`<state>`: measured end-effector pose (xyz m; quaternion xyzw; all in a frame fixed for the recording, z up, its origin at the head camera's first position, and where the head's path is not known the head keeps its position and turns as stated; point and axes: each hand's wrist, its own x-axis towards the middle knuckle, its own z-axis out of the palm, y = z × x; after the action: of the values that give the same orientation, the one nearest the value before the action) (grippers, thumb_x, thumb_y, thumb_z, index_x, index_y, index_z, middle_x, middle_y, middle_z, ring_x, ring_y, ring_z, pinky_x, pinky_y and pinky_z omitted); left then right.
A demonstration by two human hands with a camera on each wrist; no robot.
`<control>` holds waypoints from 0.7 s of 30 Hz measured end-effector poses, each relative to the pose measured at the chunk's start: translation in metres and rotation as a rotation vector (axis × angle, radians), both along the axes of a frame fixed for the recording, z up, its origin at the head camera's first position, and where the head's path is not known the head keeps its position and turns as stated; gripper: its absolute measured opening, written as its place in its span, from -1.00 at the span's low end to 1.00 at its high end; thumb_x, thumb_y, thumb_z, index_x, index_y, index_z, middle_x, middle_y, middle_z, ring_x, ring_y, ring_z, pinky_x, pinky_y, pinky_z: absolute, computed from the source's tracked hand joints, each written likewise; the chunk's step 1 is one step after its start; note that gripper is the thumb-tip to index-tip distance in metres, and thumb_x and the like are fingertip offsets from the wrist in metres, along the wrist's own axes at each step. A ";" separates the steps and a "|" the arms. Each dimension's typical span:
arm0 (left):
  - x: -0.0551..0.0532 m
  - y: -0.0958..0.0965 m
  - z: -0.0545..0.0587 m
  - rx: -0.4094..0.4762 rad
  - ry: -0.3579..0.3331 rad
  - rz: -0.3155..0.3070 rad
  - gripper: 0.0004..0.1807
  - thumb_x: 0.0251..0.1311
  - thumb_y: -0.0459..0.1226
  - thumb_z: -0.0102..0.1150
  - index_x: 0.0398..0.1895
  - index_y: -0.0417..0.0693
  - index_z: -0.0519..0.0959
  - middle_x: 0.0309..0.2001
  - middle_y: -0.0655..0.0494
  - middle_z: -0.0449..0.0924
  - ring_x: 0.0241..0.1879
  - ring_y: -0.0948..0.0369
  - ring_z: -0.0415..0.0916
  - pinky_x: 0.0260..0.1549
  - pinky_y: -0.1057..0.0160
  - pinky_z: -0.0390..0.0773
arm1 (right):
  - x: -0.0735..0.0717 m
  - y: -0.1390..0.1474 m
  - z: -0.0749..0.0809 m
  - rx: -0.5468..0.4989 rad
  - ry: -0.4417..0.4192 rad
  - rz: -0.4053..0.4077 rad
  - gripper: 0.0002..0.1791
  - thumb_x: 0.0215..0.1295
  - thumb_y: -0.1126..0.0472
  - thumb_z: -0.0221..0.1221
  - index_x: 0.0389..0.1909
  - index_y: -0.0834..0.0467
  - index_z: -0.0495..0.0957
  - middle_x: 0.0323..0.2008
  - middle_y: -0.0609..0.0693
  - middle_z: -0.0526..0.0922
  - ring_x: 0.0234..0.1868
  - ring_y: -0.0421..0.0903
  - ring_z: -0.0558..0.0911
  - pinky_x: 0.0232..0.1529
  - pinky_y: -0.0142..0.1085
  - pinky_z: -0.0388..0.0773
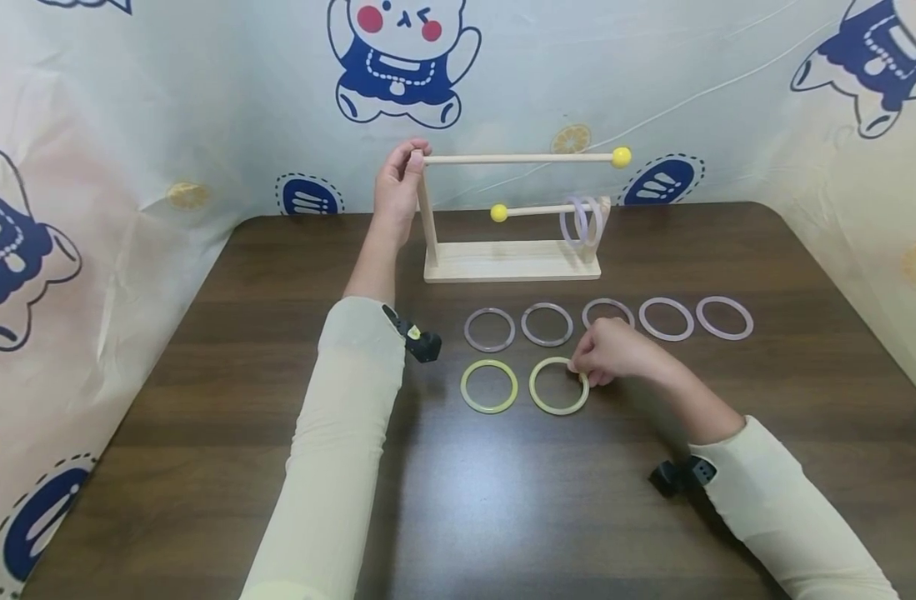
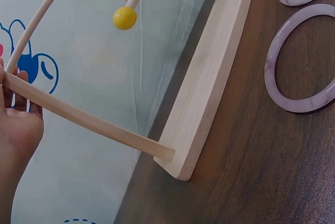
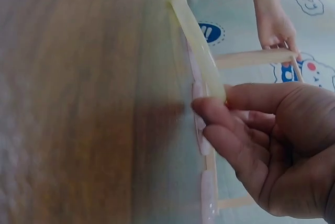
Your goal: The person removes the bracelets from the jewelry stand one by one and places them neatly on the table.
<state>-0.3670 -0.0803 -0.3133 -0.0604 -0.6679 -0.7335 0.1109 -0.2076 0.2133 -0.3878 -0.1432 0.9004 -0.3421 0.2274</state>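
My left hand [image 1: 399, 185] grips the top of the left post of a wooden rack [image 1: 512, 262], where the upper rod [image 1: 518, 158] with its yellow ball end joins. On the lower rod [image 1: 536, 210] hang purple rings [image 1: 579, 222], close to the right post. My right hand [image 1: 613, 352] pinches the right edge of a yellow ring [image 1: 559, 410] between thumb and fingers; in the right wrist view that ring [image 3: 201, 46] is seen nearly edge-on. Another yellow ring [image 1: 489, 409] lies flat to its left.
A row of several purple rings [image 1: 489, 349] lies on the brown table [image 1: 292, 433] in front of the rack, the middle one partly behind my right hand. A patterned cloth [image 1: 225, 100] hangs behind and beside the table.
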 end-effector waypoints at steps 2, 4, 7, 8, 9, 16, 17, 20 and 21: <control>0.000 -0.001 -0.001 0.004 0.002 0.005 -0.73 0.31 -0.19 -0.04 -0.01 -0.06 0.51 0.01 0.11 0.50 0.03 0.23 0.34 -0.03 0.42 0.30 | 0.002 -0.003 0.001 0.043 0.036 0.013 -0.89 0.10 0.34 0.21 -0.54 0.26 0.66 -0.73 -0.02 0.59 -0.66 -0.11 0.61 -0.60 -0.31 0.54; 0.000 -0.001 -0.001 0.007 0.006 0.005 -0.73 0.31 -0.20 -0.04 -0.01 -0.07 0.51 0.01 0.11 0.50 0.02 0.24 0.35 -0.04 0.41 0.30 | 0.004 -0.005 0.003 0.075 0.055 0.011 -0.88 0.10 0.32 0.23 -0.57 0.23 0.65 -0.73 -0.03 0.58 -0.66 -0.10 0.61 -0.61 -0.32 0.53; -0.001 -0.001 -0.001 0.004 0.000 0.001 -0.73 0.30 -0.19 -0.03 -0.01 -0.04 0.52 0.01 0.12 0.51 0.01 0.24 0.35 -0.05 0.42 0.31 | 0.004 -0.006 0.003 0.102 0.068 0.003 -0.86 0.10 0.30 0.24 -0.61 0.21 0.63 -0.74 -0.04 0.57 -0.66 -0.11 0.60 -0.62 -0.32 0.52; -0.001 -0.001 -0.001 0.000 -0.002 -0.001 -0.73 0.30 -0.18 -0.03 -0.01 -0.04 0.51 0.01 0.12 0.50 0.01 0.24 0.34 -0.05 0.42 0.31 | 0.005 -0.007 0.003 0.108 0.070 -0.002 -0.85 0.10 0.29 0.25 -0.61 0.20 0.63 -0.74 -0.05 0.57 -0.67 -0.12 0.60 -0.62 -0.33 0.51; -0.001 -0.001 -0.001 -0.001 -0.003 -0.001 -0.72 0.30 -0.18 -0.03 -0.01 -0.04 0.51 0.01 0.12 0.50 0.01 0.25 0.34 -0.04 0.41 0.31 | 0.005 -0.007 0.003 0.113 0.071 -0.006 -0.85 0.10 0.28 0.26 -0.62 0.19 0.63 -0.74 -0.05 0.57 -0.67 -0.12 0.60 -0.62 -0.33 0.51; -0.001 -0.001 -0.003 -0.001 0.003 -0.001 -0.73 0.30 -0.19 -0.04 -0.01 -0.06 0.51 0.01 0.11 0.51 0.04 0.21 0.33 -0.05 0.42 0.30 | 0.003 -0.006 0.001 0.134 0.084 -0.019 -0.82 0.08 0.23 0.28 -0.66 0.17 0.62 -0.77 -0.07 0.55 -0.68 -0.15 0.58 -0.62 -0.33 0.50; -0.001 -0.001 -0.003 -0.003 0.006 0.000 -0.72 0.30 -0.19 -0.04 -0.01 -0.06 0.51 0.01 0.11 0.51 0.04 0.20 0.33 -0.05 0.42 0.30 | 0.002 -0.006 0.001 0.138 0.083 -0.024 -0.81 0.08 0.23 0.29 -0.66 0.17 0.62 -0.78 -0.07 0.55 -0.68 -0.15 0.58 -0.61 -0.33 0.50; 0.001 -0.001 -0.002 -0.007 0.006 -0.002 -0.73 0.30 -0.18 -0.04 -0.01 -0.04 0.51 0.01 0.12 0.50 0.05 0.21 0.32 -0.04 0.42 0.29 | 0.002 -0.007 0.002 0.151 0.089 -0.035 -0.80 0.08 0.21 0.30 -0.67 0.16 0.62 -0.78 -0.08 0.55 -0.67 -0.15 0.59 -0.62 -0.34 0.49; 0.001 -0.001 -0.001 -0.009 0.008 -0.002 -0.72 0.30 -0.18 -0.04 0.00 -0.05 0.51 0.02 0.11 0.50 0.04 0.22 0.33 -0.04 0.42 0.29 | 0.002 -0.007 0.002 0.155 0.089 -0.039 -0.80 0.07 0.21 0.30 -0.68 0.16 0.61 -0.78 -0.08 0.55 -0.67 -0.15 0.59 -0.62 -0.34 0.49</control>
<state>-0.3659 -0.0808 -0.3147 -0.0645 -0.6706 -0.7304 0.1128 -0.2055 0.2064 -0.3861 -0.1225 0.9361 -0.2688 0.1907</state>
